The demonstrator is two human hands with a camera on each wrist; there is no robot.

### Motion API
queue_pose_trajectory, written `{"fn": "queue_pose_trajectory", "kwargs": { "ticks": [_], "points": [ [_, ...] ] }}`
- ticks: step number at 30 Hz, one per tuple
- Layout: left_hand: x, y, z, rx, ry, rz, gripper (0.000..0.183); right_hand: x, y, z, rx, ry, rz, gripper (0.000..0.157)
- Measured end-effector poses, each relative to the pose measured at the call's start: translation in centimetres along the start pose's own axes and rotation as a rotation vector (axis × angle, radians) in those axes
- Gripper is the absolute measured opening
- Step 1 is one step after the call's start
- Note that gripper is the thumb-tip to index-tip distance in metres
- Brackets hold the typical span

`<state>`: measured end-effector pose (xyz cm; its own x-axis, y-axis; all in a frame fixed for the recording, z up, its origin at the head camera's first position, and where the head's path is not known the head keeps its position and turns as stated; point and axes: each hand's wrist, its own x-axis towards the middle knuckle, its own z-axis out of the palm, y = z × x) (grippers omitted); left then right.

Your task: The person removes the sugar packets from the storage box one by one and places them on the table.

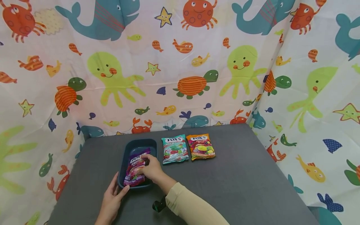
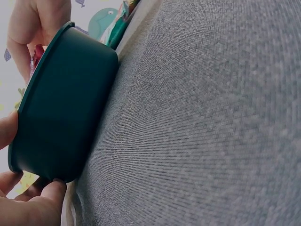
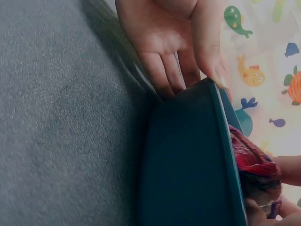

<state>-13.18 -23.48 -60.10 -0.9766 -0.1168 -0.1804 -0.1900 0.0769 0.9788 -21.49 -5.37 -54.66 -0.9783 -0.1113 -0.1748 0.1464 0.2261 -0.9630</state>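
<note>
A dark blue-green plastic tub (image 1: 141, 143) stands on the grey table, with a purple Fox's candy bag (image 1: 133, 173) lying slanted inside it. My right hand (image 1: 152, 170) reaches in over the tub's right side and grips the bag, thumb and fingers on its crinkled wrapper (image 3: 257, 162). At the near left corner, my left hand (image 1: 111, 198) holds the tub, its thumb (image 3: 214, 66) on the rim and the other fingers against the outer wall. The left wrist view shows the tub's outer side (image 2: 66, 99) close up, upright on the cloth.
To the right of the tub lie a green Fox's mint candy bag (image 1: 175, 149) and an orange Fox's fruits bag (image 1: 201, 147), side by side. A curtain printed with sea animals (image 1: 168, 62) rises behind the table (image 1: 239, 187) and along both sides.
</note>
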Motion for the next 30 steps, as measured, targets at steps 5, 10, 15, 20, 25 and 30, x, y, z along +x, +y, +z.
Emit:
{"fn": "queue_pose_trajectory", "kwargs": {
  "ticks": [5, 10, 15, 20, 25, 30],
  "points": [
    [0.0, 0.0, -0.1, 0.006, -0.001, -0.009, 0.088, -0.1, -0.2, -0.1, 0.108, 0.024, 0.038, 0.059],
    [0.0, 0.1, -0.1, 0.005, -0.007, -0.021, 0.090, -0.4, -0.6, -0.4, 0.233, 0.060, 0.067, 0.061],
    [0.0, 0.2, 0.0, 0.027, 0.005, -0.039, 0.092, -0.4, -0.7, -0.8, 0.345, 0.055, 0.084, 0.061],
    [-0.1, 0.3, 0.1, 0.034, 0.015, -0.051, 0.092, -0.3, -0.6, -1.5, 0.454, 0.009, 0.083, 0.059],
    [-0.1, 0.2, 0.1, 0.012, 0.019, -0.042, 0.083, -0.6, -0.7, -2.9, 0.552, -0.065, 0.059, 0.059],
    [-0.2, 0.2, 0.0, -0.006, 0.006, -0.023, 0.082, -1.1, -0.5, -4.5, 0.605, -0.102, 0.049, 0.058]
  ]
}}
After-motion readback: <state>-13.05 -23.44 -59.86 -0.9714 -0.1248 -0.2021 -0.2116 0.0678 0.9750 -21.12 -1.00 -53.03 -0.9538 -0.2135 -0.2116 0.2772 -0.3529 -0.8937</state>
